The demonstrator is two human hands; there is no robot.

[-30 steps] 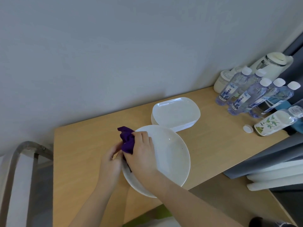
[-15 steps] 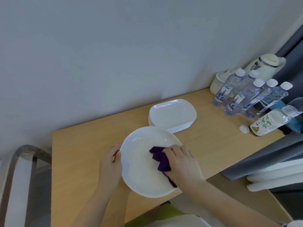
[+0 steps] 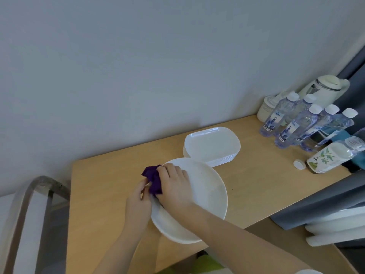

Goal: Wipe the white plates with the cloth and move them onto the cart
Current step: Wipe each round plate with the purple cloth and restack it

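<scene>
Since 0.5 s ago: right hand (image 3: 175, 186) and purple cloth (image 3: 153, 179) shifted from the middle of the round white plate (image 3: 207, 196) to its 10 o'clock rim. Plate on the wooden table (image 3: 256, 186), near the front edge, same spot as before.

Grip: right hand curled over the cloth, pressing it onto the plate rim; a wad of cloth sticks out past the fingertips toward 10 o'clock. Left hand (image 3: 138, 204) at the plate's 9 o'clock edge, fingers curled on the rim, fingertips touching the cloth. Right forearm lying across the plate's near half.

Around: stack of rounded-square white plates (image 3: 212, 145) at 1 o'clock from the round plate, just beside it; whether the rims touch cannot be told. Cluster of water bottles (image 3: 304, 123) at 2 o'clock, well apart, with a cream kettle (image 3: 325, 88) and a cream jar (image 3: 267, 108) behind it against the wall. Tea bottle (image 3: 331, 157) with leaf label lying at 3 o'clock, loose white cap (image 3: 299, 164) just beside it.

Edges and room: bare tabletop at 9 to 11 o'clock, from the hands out to the table's left edge. Metal cart frame (image 3: 29, 194) just beyond that edge, at 9 o'clock. Plate's 6 o'clock rim close to the front table edge. Grey curtain (image 3: 316, 204) at the right end of the table.
</scene>
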